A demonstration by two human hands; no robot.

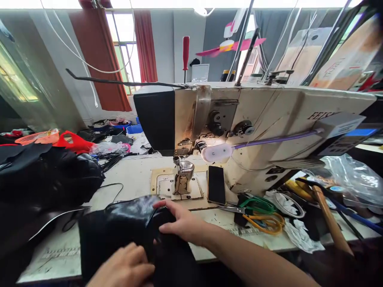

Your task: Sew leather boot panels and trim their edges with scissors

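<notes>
Both hands and the black material (113, 225) only partly visible.
At the desk's (131, 171) front edge, the blurred left hand (125, 266) and the material run out of the bottom of the view; whether that hand grips cannot be told. Some fingers of the right hand (182, 223) are hidden. Ruler marks (61, 253) near the front left corner are too small to read; a pale box (338, 123) covers some lettering (315, 114) on the sewing machine (269, 107).

Head cam, fwd/down, nr sewing mach. (269, 113)
</notes>
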